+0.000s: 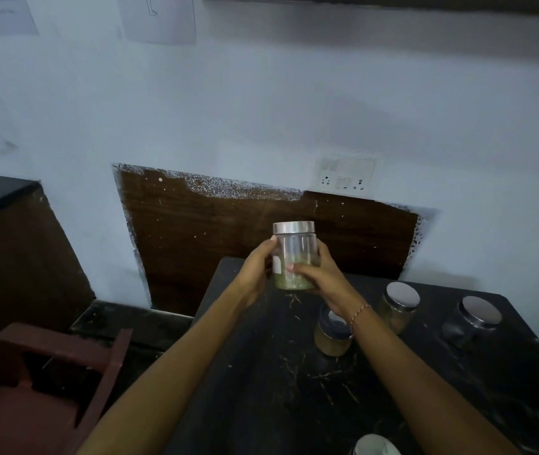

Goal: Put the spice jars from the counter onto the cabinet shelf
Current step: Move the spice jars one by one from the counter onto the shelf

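While both hands, left hand (256, 269) and right hand (319, 277), curl round one upright glass jar (294, 257) raised above the black counter's (261, 372) far edge, four more steel-lidded jars stand on it: three (333, 333) (397, 307) (471, 321) right, one (374, 445) nearest.

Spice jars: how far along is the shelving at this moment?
No shelf or shelved jar is in view, so nothing shows as done. Both hands, left hand and right hand, hold one jar above the counter. At least three jars remain there.
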